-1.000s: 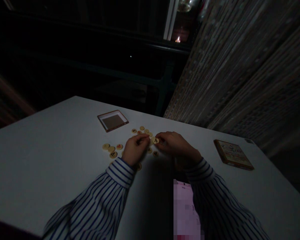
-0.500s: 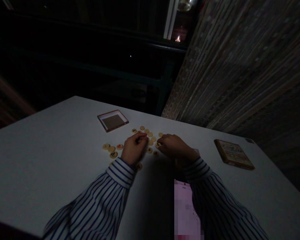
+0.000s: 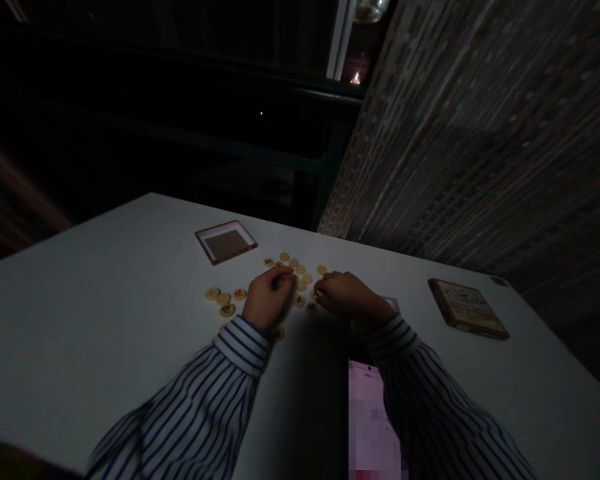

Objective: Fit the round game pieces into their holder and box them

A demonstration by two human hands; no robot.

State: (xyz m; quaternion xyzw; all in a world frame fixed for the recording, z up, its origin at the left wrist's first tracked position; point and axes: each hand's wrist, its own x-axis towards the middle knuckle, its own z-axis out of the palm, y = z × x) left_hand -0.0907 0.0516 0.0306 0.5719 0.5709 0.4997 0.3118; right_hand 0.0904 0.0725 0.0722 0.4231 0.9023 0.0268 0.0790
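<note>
Round wooden Chinese chess pieces lie scattered about both hands, some blank side up, others with black or red characters. My left hand (image 3: 269, 297) rests among them, thumb and fingers curled together; whatever is between them is hidden. To the right, my right hand (image 3: 347, 294) has its fingertips closed on a Chinese chess piece (image 3: 318, 293), partly covered by the fingers. Between the hands sit a black-marked piece (image 3: 299, 301) and a blank piece (image 3: 307, 278). Left of my left hand is a small group with a red-marked piece (image 3: 239, 293).
An open shallow box part (image 3: 253, 245) lies at the back of the white table (image 3: 145, 300). A flat box with a printed cover (image 3: 469, 308) is at the right. A lit screen (image 3: 373, 413) shows below my right forearm. A strand curtain (image 3: 455, 133) hangs behind the right side.
My right fingers have closed over the black-marked piece, which now looks tilted and mostly covered. My left hand stays almost where it was.
</note>
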